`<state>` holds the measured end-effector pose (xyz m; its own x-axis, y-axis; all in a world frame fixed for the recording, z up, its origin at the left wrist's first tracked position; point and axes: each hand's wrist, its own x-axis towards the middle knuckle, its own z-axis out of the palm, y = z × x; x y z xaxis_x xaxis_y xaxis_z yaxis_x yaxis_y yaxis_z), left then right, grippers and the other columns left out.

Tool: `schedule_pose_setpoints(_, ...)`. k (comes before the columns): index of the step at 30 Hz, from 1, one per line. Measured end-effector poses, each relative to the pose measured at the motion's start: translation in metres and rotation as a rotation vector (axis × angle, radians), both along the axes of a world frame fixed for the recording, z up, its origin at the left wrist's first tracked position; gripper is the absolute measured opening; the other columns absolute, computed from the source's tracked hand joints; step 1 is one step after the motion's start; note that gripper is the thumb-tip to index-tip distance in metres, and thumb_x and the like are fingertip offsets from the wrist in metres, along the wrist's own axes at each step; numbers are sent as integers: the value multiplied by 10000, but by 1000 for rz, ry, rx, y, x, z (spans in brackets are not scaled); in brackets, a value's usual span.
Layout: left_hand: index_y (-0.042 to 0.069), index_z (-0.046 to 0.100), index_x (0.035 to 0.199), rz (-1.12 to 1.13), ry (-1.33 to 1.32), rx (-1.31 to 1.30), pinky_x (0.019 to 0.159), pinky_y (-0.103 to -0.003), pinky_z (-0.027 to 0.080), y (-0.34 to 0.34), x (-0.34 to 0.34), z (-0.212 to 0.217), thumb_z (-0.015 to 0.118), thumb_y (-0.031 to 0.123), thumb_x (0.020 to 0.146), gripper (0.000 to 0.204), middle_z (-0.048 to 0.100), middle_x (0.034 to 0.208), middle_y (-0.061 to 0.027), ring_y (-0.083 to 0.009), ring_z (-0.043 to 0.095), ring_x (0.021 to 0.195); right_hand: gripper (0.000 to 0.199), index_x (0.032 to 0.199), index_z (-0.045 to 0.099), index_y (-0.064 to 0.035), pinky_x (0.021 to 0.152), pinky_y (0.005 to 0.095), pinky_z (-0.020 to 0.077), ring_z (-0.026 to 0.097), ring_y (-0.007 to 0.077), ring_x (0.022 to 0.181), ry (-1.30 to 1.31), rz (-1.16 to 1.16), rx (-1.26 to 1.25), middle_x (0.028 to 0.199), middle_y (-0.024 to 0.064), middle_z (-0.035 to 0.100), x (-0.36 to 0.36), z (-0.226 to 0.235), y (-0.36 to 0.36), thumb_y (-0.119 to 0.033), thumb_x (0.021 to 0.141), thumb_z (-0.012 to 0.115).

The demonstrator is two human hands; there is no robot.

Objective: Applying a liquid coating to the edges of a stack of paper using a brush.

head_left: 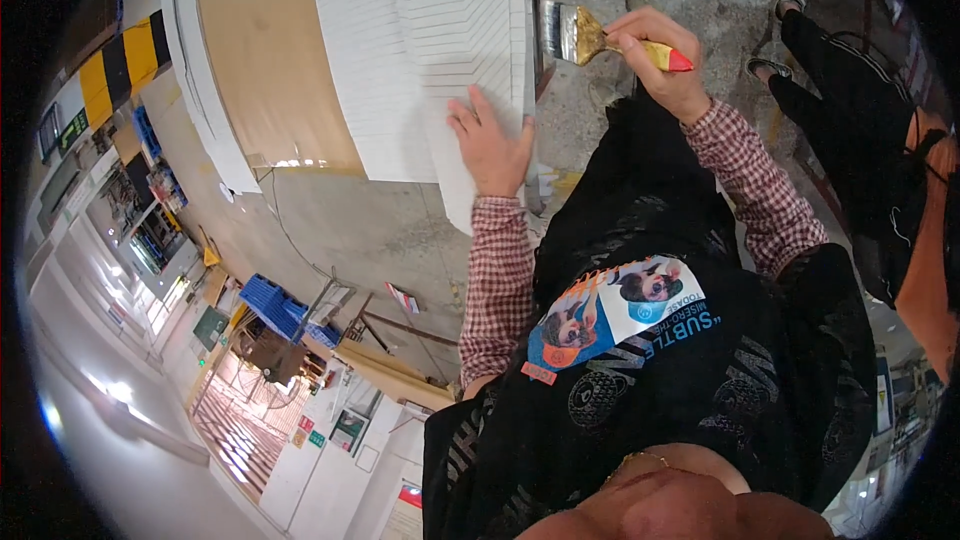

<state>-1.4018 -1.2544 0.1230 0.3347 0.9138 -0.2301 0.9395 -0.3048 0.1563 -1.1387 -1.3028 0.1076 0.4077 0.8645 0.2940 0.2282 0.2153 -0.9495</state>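
Right grip (655,50) pinching a paintbrush (590,38), left grip (492,145) spread flat on stacked white sheets (430,30).

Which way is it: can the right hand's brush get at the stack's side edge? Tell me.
Probably yes: the right hand holds the paintbrush with its bristles beside the white stack, nothing between; the left hand rests lower.

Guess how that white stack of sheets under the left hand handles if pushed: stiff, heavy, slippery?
Probably heavy: the white stack shows many stepped layers. Likely stiff as a block, though single sheets may flex. The left hand lies flat on it, so the top sheet could slide. The right hand holds a paintbrush.
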Motion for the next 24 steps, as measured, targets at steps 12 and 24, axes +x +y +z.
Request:
schedule_pose_setpoints(12,32,386,1376,-18,-189,-225,992,-442,371,21,-5,26,646,395,761,760,383,1354,-325,-507,389,1227,59,826,622,8,673,271,486,618,165,739,-49,15,28,824,77,644,-10,-10,2,-48,837,606)
schedule_pose_setpoints(24,12,373,1369,-95,-74,-100,935,-477,408,18,10,16,650,394,758,773,384,1318,-347,-516,423,1166,72,813,617,9,660,270,490,625,157,736,-36,26,-3,821,86,650,-14,-4,-4,-56,840,603)
